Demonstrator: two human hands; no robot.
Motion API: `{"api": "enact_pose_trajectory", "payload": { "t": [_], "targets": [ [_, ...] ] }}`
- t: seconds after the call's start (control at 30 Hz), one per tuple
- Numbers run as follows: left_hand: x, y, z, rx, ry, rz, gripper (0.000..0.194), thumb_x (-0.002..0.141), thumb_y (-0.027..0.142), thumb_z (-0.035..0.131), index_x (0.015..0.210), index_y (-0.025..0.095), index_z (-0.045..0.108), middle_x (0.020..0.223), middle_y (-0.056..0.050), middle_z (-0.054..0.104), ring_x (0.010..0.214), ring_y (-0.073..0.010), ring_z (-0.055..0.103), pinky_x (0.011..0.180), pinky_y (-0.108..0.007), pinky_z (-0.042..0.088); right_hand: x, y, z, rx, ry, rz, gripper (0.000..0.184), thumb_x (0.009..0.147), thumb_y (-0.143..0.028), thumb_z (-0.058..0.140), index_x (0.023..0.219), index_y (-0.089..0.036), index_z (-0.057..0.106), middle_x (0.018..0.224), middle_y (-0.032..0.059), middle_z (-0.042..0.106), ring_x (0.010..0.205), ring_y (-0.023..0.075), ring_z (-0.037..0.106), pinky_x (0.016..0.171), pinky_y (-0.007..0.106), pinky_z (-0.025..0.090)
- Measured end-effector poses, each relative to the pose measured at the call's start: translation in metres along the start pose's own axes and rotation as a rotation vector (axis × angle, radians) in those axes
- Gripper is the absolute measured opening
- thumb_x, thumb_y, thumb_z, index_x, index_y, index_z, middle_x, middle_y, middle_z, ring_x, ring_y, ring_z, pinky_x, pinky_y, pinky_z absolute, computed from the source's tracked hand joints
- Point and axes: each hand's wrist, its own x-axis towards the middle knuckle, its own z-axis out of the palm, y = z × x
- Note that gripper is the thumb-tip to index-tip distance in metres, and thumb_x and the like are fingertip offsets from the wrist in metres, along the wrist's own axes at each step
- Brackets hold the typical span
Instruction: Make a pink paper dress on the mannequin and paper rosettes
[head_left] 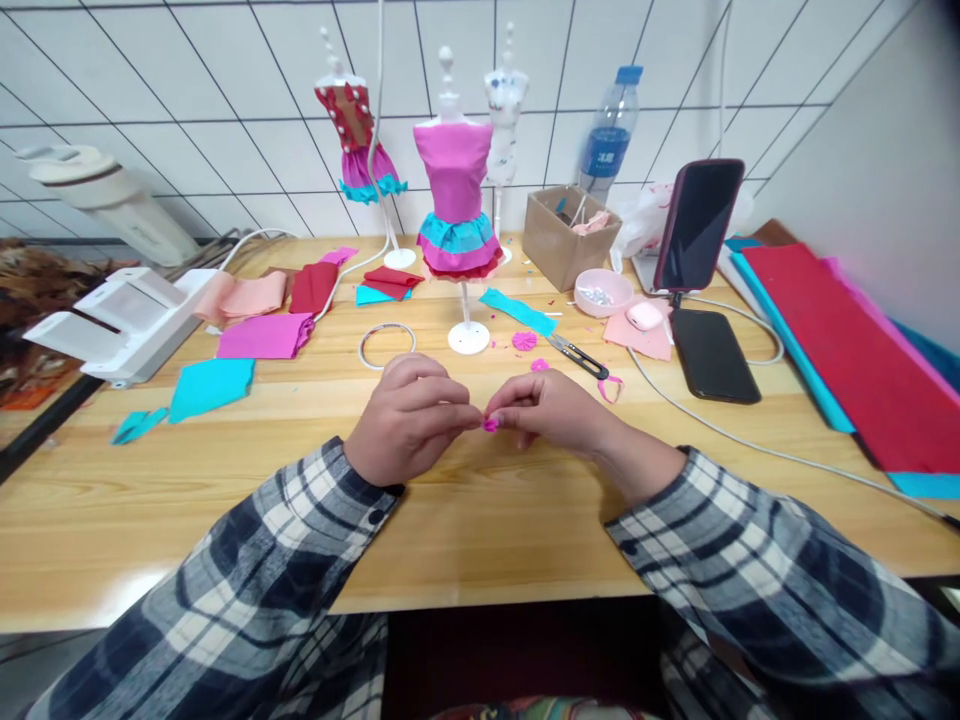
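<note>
Over the middle of the table, my left hand (pixel 416 415) and my right hand (pixel 551 410) meet at the fingertips. Both pinch a tiny bunched piece of magenta crepe paper (pixel 490 425); its full shape is hidden by the fingers. Just beyond my right hand lie a round pleated pink piece (pixel 524 341), a smaller pink scrap (pixel 540 366) and black thread snips (pixel 577 356). A pink paper strip (pixel 612 390) curls beside the snips. Behind my hands stands a small dress form (pixel 454 175) in a pink bodice with a blue, pink and red ruffled skirt.
Folded paper in blue (pixel 212 390), magenta (pixel 266 336) and red lies at left, near a metal ring (pixel 386 346). A cardboard box (pixel 562 240), a pink bowl (pixel 604 292), a phone on a stand (pixel 701 225) and a cable (pixel 750 442) occupy the right. Long paper sheets (pixel 847 350) line the right edge.
</note>
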Motion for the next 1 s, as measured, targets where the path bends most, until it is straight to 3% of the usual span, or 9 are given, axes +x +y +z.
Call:
{"api": "enact_pose_trajectory", "payload": {
  "t": [0.1, 0.2, 0.33, 0.47, 0.6, 0.8, 1.0],
  "targets": [
    [0.0, -0.002, -0.002, 0.04, -0.173, 0.115, 0.017, 0.083, 0.016, 0.063, 0.095, 0.026, 0.07, 0.085, -0.001, 0.071, 0.085, -0.0193, 0.055, 0.082, -0.036, 0.041, 0.0, 0.0, -0.006, -0.333, 0.007, -0.145, 0.006, 0.072, -0.021, 0.072, 0.077, -0.018, 0.075, 0.072, 0.0008, 0.065, 0.061, 0.0105, 0.056, 0.054, 0.023, 0.047],
    [0.002, 0.0, 0.0, 0.054, -0.275, 0.112, 0.015, 0.086, 0.017, 0.059, 0.092, 0.025, 0.07, 0.087, -0.002, 0.07, 0.087, -0.0198, 0.055, 0.082, -0.036, 0.04, -0.001, 0.0, -0.009, -0.622, 0.013, -0.338, 0.011, 0.072, -0.01, 0.071, 0.076, -0.019, 0.076, 0.075, 0.0004, 0.064, 0.068, 0.0108, 0.058, 0.063, 0.023, 0.045],
    [0.003, 0.003, 0.003, 0.061, -0.361, 0.081, 0.02, 0.087, 0.016, 0.054, 0.093, 0.024, 0.071, 0.085, -0.002, 0.07, 0.089, -0.0199, 0.055, 0.083, -0.036, 0.04, -0.002, 0.002, -0.009, -0.822, -0.021, -0.478, 0.013, 0.077, -0.01, 0.069, 0.08, -0.021, 0.075, 0.08, 0.0005, 0.065, 0.075, 0.0116, 0.059, 0.067, 0.023, 0.042],
    [0.003, 0.004, 0.008, 0.038, -0.433, 0.006, 0.022, 0.087, 0.016, 0.052, 0.095, 0.023, 0.071, 0.087, -0.003, 0.07, 0.089, -0.0203, 0.054, 0.083, -0.036, 0.041, -0.006, 0.001, -0.007, -1.105, 0.038, -0.579, 0.016, 0.085, -0.015, 0.061, 0.08, -0.022, 0.074, 0.084, 0.0012, 0.066, 0.076, 0.0135, 0.054, 0.061, 0.025, 0.034],
    [0.004, 0.006, 0.013, 0.027, -0.455, -0.084, 0.021, 0.085, 0.017, 0.053, 0.09, 0.022, 0.073, 0.081, -0.003, 0.069, 0.085, -0.0204, 0.055, 0.08, -0.036, 0.041, -0.012, -0.002, -0.001, -1.357, 0.11, -0.619, 0.022, 0.09, -0.017, 0.054, 0.078, -0.021, 0.072, 0.085, 0.0028, 0.064, 0.074, 0.0146, 0.048, 0.055, 0.028, 0.025],
    [0.006, 0.011, 0.016, 0.038, -0.455, -0.246, 0.016, 0.078, 0.017, 0.056, 0.075, 0.018, 0.072, 0.074, -0.004, 0.066, 0.076, -0.0196, 0.057, 0.072, -0.035, 0.043, -0.021, -0.01, 0.011, -1.569, 0.169, -0.66, 0.021, 0.086, -0.008, 0.051, 0.072, -0.017, 0.065, 0.077, 0.0044, 0.06, 0.069, 0.0166, 0.044, 0.052, 0.03, 0.023],
    [0.006, 0.016, 0.022, 0.008, -0.328, -0.481, 0.016, 0.076, 0.017, 0.056, 0.068, 0.014, 0.07, 0.074, -0.007, 0.067, 0.076, -0.0209, 0.058, 0.072, -0.035, 0.045, -0.024, -0.011, 0.024, -1.646, 0.33, -0.734, 0.023, 0.085, -0.006, 0.048, 0.069, -0.017, 0.061, 0.071, 0.0046, 0.057, 0.065, 0.0171, 0.042, 0.05, 0.031, 0.022]
  ]
}}
